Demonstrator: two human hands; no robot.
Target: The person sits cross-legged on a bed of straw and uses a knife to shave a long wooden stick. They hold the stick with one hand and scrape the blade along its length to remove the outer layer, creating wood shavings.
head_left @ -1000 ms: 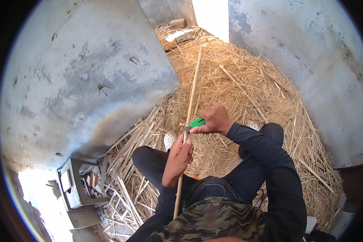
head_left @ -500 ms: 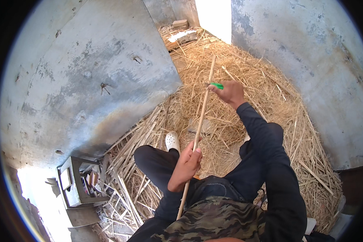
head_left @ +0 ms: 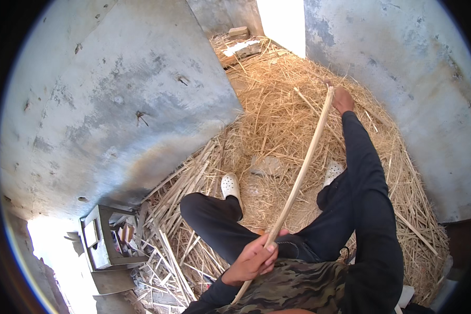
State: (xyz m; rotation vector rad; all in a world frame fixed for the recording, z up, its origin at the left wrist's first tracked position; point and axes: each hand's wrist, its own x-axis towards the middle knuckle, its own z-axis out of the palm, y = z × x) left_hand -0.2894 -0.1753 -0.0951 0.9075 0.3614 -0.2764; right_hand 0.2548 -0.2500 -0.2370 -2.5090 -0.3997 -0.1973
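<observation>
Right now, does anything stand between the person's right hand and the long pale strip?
Nothing visible does: the right hand is at the far end of the long pale strip, though I cannot tell whether they touch. The left hand grips the strip near the lap, and the straw lies beneath, not between.

The floor (head_left: pixel 239 82) lay under a wide, loose spread of straw-coloured shavings (head_left: pixel 277 128); split strips (head_left: pixel 193 183) were heaped along its left side, some crossing others; a flat grey slab (head_left: pixel 267 166) showed through the litter, between the left white shoe (head_left: pixel 230 186) and the right white shoe (head_left: pixel 333 171), both resting there.
</observation>
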